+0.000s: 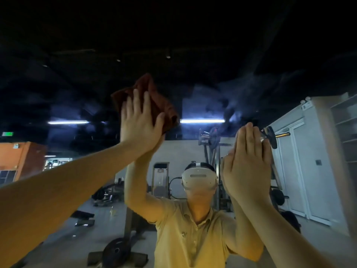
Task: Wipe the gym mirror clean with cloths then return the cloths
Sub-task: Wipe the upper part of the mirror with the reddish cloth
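The gym mirror [193, 84] fills the whole view in front of me. My left hand [138, 120] is raised high with straight fingers and presses a brown cloth [154, 97] flat against the glass at the upper left of centre. My right hand [249, 161] is held up flat at the right, fingers straight and together, against or very near the glass. No cloth shows under the right hand; whatever lies behind its palm is hidden. Hazy smears [241, 105] mark the mirror at the upper right.
The mirror reflects a person in a yellow shirt [185, 238] with a white headset, weight machines [210, 144], a weight plate [116, 252] on the floor, a white double door [295, 171] and shelving [343, 128] at the right.
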Action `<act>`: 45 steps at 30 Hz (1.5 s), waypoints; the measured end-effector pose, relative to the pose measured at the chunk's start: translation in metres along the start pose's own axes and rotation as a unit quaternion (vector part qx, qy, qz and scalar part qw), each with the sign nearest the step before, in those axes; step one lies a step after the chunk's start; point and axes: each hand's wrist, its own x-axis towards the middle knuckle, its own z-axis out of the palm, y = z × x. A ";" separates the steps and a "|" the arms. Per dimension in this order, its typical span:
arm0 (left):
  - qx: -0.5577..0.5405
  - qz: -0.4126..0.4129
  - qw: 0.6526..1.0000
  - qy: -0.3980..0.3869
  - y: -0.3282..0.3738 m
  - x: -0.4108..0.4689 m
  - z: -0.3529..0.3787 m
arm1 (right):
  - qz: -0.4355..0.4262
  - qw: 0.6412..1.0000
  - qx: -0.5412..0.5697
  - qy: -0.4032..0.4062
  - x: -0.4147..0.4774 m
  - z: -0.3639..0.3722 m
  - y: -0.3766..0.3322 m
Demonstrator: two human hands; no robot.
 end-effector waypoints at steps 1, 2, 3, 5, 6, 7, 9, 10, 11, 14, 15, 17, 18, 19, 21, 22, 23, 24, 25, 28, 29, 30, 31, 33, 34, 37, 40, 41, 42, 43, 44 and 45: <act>-0.008 0.012 1.000 0.013 0.025 0.013 0.004 | -0.001 1.000 0.003 0.005 0.000 0.001 0.000; -0.014 0.032 0.999 0.024 0.053 0.024 0.009 | -0.004 1.000 0.007 0.009 0.001 0.003 0.001; -0.016 0.057 0.998 0.031 0.081 0.030 0.015 | -0.008 1.000 0.010 0.012 0.002 0.004 0.002; -0.009 0.129 0.991 0.018 0.125 0.028 0.022 | -0.013 1.000 0.015 0.018 0.003 0.004 0.005; -0.006 0.174 0.985 -0.001 0.137 0.021 0.025 | -0.014 1.000 0.017 0.022 0.002 0.004 0.006; -0.003 0.221 0.975 -0.018 0.139 0.013 0.028 | -0.015 0.999 0.020 0.027 0.001 0.005 0.007; 0.011 0.306 0.951 -0.036 0.120 -0.001 0.029 | -0.016 0.999 0.028 0.034 0.001 0.005 0.008; 0.022 0.332 0.942 -0.042 0.101 -0.007 0.028 | -0.017 0.999 0.028 0.033 0.001 0.005 0.008; 0.035 0.341 0.938 -0.046 0.078 -0.012 0.026 | -0.016 0.999 0.025 0.029 0.001 0.006 0.008; 0.044 0.264 0.962 -0.047 -0.011 -0.035 0.018 | -0.010 1.000 0.008 0.018 0.001 0.007 0.008; 0.040 0.220 0.974 -0.045 -0.044 -0.047 0.014 | -0.008 1.000 -0.001 0.015 0.001 0.006 0.008; 0.032 0.144 0.988 -0.042 -0.105 -0.078 0.004 | 0.001 1.000 -0.012 0.010 0.000 0.004 0.004; 0.033 0.119 0.991 -0.048 -0.127 -0.094 -0.001 | 0.007 1.000 -0.013 0.006 -0.001 0.002 0.001; 0.038 0.102 0.992 -0.058 -0.140 -0.106 -0.005 | 0.013 1.000 -0.012 0.000 -0.002 0.001 -0.002; 0.035 0.073 0.994 -0.074 -0.138 -0.115 -0.006 | 0.022 1.000 -0.013 -0.013 -0.006 -0.002 -0.007; 0.023 0.058 0.996 -0.071 -0.124 -0.113 -0.005 | 0.020 1.000 -0.015 -0.017 -0.008 -0.003 -0.008; 0.012 0.052 0.997 -0.064 -0.103 -0.109 -0.002 | 0.016 1.000 -0.015 -0.020 -0.010 -0.003 -0.009; 0.002 0.056 0.997 -0.058 -0.078 -0.105 0.003 | 0.012 1.000 -0.014 -0.022 -0.012 -0.004 -0.008; -0.007 0.070 0.996 -0.053 -0.048 -0.100 0.010 | 0.008 1.000 -0.012 -0.021 -0.014 -0.004 -0.007; -0.044 0.169 0.984 -0.046 0.052 -0.089 0.031 | -0.006 1.000 0.006 -0.007 -0.016 -0.002 -0.003; -0.060 0.213 0.974 -0.050 0.079 -0.088 0.034 | -0.010 1.000 0.014 -0.002 -0.016 -0.001 -0.002; -0.074 0.250 0.964 -0.057 0.098 -0.087 0.035 | -0.011 1.000 0.021 0.003 -0.015 -0.001 -0.001; -0.079 0.276 0.956 -0.060 0.106 -0.084 0.034 | -0.012 1.000 0.028 0.007 -0.015 -0.001 0.000; -0.054 0.294 0.953 -0.048 0.095 -0.077 0.030 | -0.018 0.999 0.035 0.015 -0.016 0.000 0.003; -0.042 0.280 0.958 -0.036 0.079 -0.074 0.027 | -0.021 0.999 0.034 0.019 -0.018 0.001 0.005; -0.012 0.183 0.983 0.001 0.012 -0.073 0.016 | -0.026 0.999 0.023 0.026 -0.019 0.003 0.006; 0.018 0.100 0.995 -0.007 -0.077 -0.098 0.006 | -0.014 1.000 0.007 0.026 -0.020 0.003 0.002; 0.032 0.076 0.997 -0.014 -0.108 -0.110 0.001 | -0.008 1.000 0.006 0.024 -0.021 0.002 0.000; 0.055 0.057 0.997 -0.020 -0.135 -0.120 -0.004 | -0.001 1.000 0.006 0.021 -0.021 0.002 -0.003; 0.086 0.044 0.995 -0.027 -0.156 -0.128 -0.011 | 0.006 1.000 0.007 0.015 -0.022 0.001 -0.007; 0.112 0.035 0.992 -0.035 -0.171 -0.133 -0.016 | 0.013 1.000 0.008 0.011 -0.023 0.000 -0.010; 0.126 0.031 0.991 -0.042 -0.178 -0.134 -0.020 | 0.020 1.000 0.011 0.008 -0.025 -0.001 -0.013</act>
